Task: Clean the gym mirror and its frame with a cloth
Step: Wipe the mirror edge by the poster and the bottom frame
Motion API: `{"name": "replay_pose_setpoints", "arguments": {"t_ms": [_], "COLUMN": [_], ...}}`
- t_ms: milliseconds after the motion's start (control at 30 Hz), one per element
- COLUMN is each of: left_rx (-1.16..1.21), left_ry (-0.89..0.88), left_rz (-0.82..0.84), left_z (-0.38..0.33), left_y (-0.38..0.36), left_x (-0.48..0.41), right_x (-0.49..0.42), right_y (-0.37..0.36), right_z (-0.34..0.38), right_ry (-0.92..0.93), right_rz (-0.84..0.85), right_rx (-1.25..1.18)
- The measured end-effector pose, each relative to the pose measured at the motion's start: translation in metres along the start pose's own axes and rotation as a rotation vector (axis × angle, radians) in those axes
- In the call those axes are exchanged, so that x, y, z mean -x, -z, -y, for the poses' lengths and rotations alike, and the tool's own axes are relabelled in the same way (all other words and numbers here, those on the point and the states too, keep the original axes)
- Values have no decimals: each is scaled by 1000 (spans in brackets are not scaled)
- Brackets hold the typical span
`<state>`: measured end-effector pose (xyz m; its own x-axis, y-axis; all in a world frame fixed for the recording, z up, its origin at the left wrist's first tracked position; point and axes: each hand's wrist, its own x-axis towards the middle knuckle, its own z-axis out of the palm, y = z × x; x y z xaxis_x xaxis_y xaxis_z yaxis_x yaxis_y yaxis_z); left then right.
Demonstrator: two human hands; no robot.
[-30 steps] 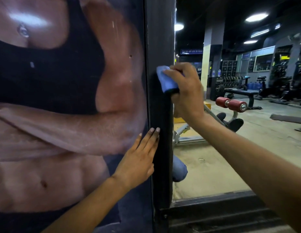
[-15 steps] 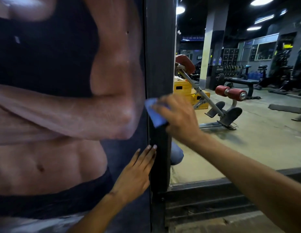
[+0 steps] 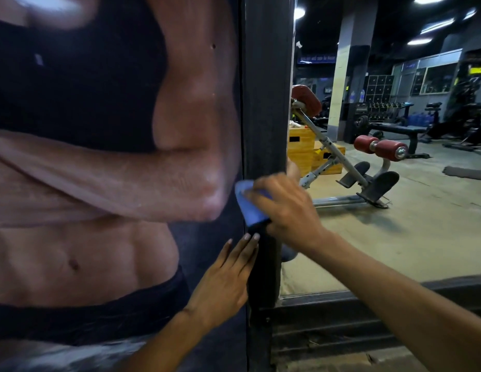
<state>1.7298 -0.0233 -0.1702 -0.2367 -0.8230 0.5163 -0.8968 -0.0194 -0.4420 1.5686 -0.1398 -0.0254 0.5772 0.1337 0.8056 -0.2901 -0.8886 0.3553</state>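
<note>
A dark vertical frame post (image 3: 266, 103) stands between a large printed poster and the gym mirror (image 3: 395, 232) on the right. My right hand (image 3: 285, 208) grips a folded blue cloth (image 3: 248, 204) and presses it against the frame post at mid height. My left hand (image 3: 226, 280) rests flat with straight fingers on the poster's edge, its fingertips touching the post just below the cloth. The mirror's dark bottom frame rail (image 3: 368, 299) runs along the lower right.
The poster (image 3: 99, 170) of a torso fills the left half. The mirror reflects an ab bench with red rollers (image 3: 379, 149), yellow wooden boxes (image 3: 303, 146), a pillar, dumbbell racks and ceiling lights. A dusty ledge (image 3: 341, 342) lies below the bottom rail.
My right hand has wiped the cloth down the frame post from above to mid height, close to my left fingertips. My left hand stays flat in place.
</note>
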Motion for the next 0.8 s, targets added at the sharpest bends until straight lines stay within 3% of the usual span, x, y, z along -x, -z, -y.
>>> {"name": "replay_pose_setpoints", "arguments": {"t_ms": [100, 300, 367, 467, 533, 800], "left_rx": [-14, 28, 24, 6, 18, 29], "left_ry": [22, -19, -16, 21, 51, 55], "left_rz": [18, -16, -20, 16, 31, 38], "left_z": [-4, 0, 2, -2, -6, -8], "left_y": [3, 12, 12, 6, 3, -2], "left_x": [0, -3, -2, 1, 1, 0], "right_x": [-12, 44, 35, 10, 9, 94], "right_y": [-2, -18, -12, 0, -2, -42], "right_z": [-16, 12, 9, -7, -16, 22], "right_ry": [-29, 67, 7, -187, -271, -515], "right_rz": [-81, 286, 173, -139, -233, 44], "right_rx": [90, -43, -87, -44, -23, -295]}}
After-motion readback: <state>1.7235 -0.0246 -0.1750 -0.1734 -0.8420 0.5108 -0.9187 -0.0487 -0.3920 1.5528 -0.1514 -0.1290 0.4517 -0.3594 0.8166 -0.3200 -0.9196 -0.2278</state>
